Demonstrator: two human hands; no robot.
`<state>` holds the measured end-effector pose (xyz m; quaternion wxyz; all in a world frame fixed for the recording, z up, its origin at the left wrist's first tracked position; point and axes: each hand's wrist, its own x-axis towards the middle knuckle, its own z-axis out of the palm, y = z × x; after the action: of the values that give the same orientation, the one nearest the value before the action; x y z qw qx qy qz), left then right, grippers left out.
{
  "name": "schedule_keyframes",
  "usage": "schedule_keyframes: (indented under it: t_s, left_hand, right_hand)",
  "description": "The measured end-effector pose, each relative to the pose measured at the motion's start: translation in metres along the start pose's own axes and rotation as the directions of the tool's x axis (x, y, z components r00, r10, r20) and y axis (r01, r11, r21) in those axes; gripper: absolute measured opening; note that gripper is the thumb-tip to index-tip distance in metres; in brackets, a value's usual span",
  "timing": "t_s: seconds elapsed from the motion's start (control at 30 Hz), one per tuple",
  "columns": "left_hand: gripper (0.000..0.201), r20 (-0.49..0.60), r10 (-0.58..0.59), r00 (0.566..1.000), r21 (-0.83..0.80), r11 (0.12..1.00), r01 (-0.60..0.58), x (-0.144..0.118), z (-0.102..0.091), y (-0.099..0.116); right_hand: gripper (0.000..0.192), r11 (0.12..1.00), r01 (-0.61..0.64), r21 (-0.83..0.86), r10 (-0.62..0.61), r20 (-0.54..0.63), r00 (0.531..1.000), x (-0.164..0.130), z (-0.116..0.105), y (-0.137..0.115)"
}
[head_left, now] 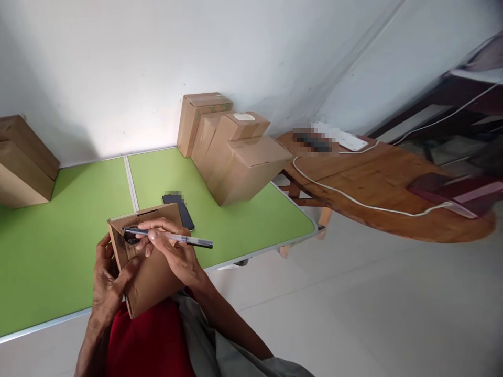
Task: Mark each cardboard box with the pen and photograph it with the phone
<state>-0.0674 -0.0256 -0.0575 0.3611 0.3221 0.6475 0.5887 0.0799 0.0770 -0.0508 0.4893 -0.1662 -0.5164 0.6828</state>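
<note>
My left hand (108, 280) grips the left side of a small cardboard box (151, 283) held tilted over my lap, at the near edge of the green table (63, 246). My right hand (173, 251) rests on the box's top and holds a pen (184, 239) lying across it, tip pointing left toward a dark round mark (131, 236) on the box. A dark phone (181, 209) lies flat on the table just behind the box.
A stack of cardboard boxes (236, 149) stands at the table's back right, and another box (23, 162) at the far left. To the right is a wooden table (385, 183) with a white power strip (346, 139) and a white cable. The floor is pale tile.
</note>
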Motion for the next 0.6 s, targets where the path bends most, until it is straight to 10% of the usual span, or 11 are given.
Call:
schedule_keyframes:
  t_s: [0.4, 0.6]
  left_hand:
    - [0.097, -0.032, 0.009, 0.999, 0.014, 1.0, -0.009, -0.001, -0.002, -0.003]
    - [0.1, -0.054, -0.007, 0.998, -0.019, 1.0, 0.006, -0.001, -0.002, -0.001]
  right_hand:
    - [0.045, 0.982, -0.074, -0.176, 0.087, 0.072, 0.994, -0.009, -0.003, -0.01]
    - [0.041, 0.978, -0.101, -0.183, 0.083, -0.101, 0.991, -0.011, -0.016, -0.01]
